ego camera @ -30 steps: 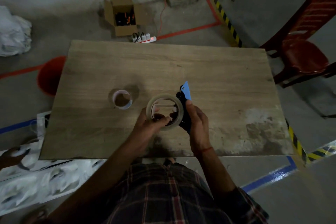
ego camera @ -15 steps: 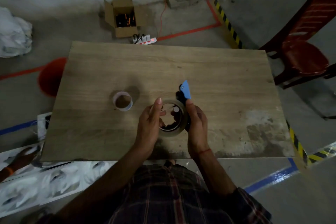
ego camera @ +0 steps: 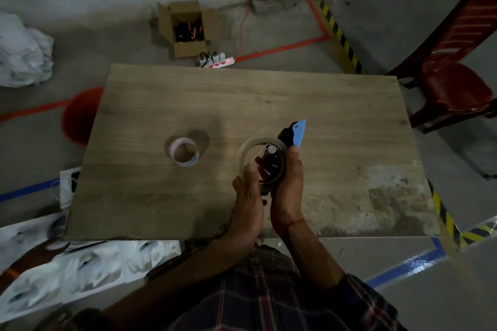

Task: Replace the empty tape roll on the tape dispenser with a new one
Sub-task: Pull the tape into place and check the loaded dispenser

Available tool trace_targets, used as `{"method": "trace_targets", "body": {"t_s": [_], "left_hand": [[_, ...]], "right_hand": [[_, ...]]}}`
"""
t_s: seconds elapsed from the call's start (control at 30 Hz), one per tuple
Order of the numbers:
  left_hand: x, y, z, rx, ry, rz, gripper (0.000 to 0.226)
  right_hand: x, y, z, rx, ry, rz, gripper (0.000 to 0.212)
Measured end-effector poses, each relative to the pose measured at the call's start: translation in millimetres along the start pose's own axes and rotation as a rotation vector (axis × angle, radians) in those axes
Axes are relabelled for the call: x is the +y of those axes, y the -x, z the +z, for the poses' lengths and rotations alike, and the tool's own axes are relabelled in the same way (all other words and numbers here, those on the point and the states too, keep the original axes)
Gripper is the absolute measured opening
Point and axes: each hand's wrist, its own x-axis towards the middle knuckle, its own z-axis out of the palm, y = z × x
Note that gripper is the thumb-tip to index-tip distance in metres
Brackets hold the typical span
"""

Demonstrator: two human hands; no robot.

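Note:
A clear new tape roll (ego camera: 243, 154) sits over the hub of a black and blue tape dispenser (ego camera: 293, 134), held above the wooden table (ego camera: 309, 105). My left hand (ego camera: 246, 204) grips the roll's near rim, thumb on top. My right hand (ego camera: 287, 191) is wrapped around the dispenser, thumb pressed near the blue blade guard. The dispenser's handle is hidden inside my right hand. The empty tape core (ego camera: 183, 152), a pale cardboard ring, stands on the table to the left, apart from both hands.
A red plastic chair (ego camera: 451, 86) stands past the table's right edge. A red bucket (ego camera: 80, 115) sits on the floor at the left edge. An open cardboard box (ego camera: 185, 27) and a power strip (ego camera: 216, 60) lie beyond the far edge. White bags (ego camera: 88, 263) lie lower left.
My left hand slid from the roll's left side to its near edge and closer to my right hand. The roll now sits further onto the dispenser, and both moved slightly right.

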Motion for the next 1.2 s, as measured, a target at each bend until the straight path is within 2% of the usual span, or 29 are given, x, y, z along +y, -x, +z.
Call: {"method": "trace_targets", "body": {"t_s": [0.07,0.1,0.2,0.3,0.4,0.53,0.67,0.77,0.83,0.9,0.97,1.03,1.1,1.2], "left_hand": [[-0.9,0.8,0.4,-0.037,-0.043,-0.025,0.084],[-2.4,-1.0,0.5,-0.039,-0.057,-0.027,0.082],[-4.8,-5.7,1.3,-0.010,-0.071,-0.030,0.055],[-8.6,-7.8,2.4,-0.022,-0.121,-0.067,0.047],[-9.2,-8.9,2.2,-0.030,-0.154,-0.085,0.042],[-12.9,-12.7,1.5,-0.077,-0.260,-0.090,0.024],[-17.2,-24.0,-3.5,-0.200,-0.339,-0.139,0.032],[-24.5,-34.5,-13.4,-0.090,-0.263,-0.093,0.071],[-27.4,-44.4,-22.5,-0.052,-0.276,0.007,0.083],[-34.7,-59.8,-31.2,-0.069,-0.349,0.089,0.066],[-40.0,-71.7,-35.4,-0.078,-0.347,0.100,0.047],[-41.9,-77.5,-36.8,-0.091,-0.328,0.097,0.038],[-44.1,-84.1,-38.5,-0.110,-0.330,0.094,0.038],[-46.8,-97.0,-41.0,-0.154,-0.360,0.087,0.050]], "right_hand": [[1.2,-0.5,-1.1,-0.016,0.021,-0.022,0.059],[1.7,-0.4,-1.5,-0.011,0.030,-0.015,0.059],[8.1,-0.8,-4.1,0.027,0.056,0.023,0.068],[12.1,-1.6,-6.3,0.039,0.066,0.024,0.069],[11.4,0.3,-6.9,0.023,0.064,0.006,0.060],[13.6,1.3,-8.8,-0.010,0.060,-0.013,0.058],[27.0,-11.4,-18.0,-0.046,0.109,0.046,0.073],[41.1,-17.6,-22.0,-0.047,0.118,0.169,0.065],[49.3,-21.3,-22.8,-0.054,0.134,0.223,0.061],[54.2,-23.4,-22.9,-0.075,0.135,0.263,0.052],[54.3,-24.9,-22.0,-0.107,0.154,0.263,0.045],[53.0,-27.9,-22.5,-0.134,0.184,0.258,0.044],[54.2,-31.8,-23.7,-0.175,0.222,0.277,0.046],[58.8,-40.5,-24.4,-0.198,0.259,0.316,0.049]]}}
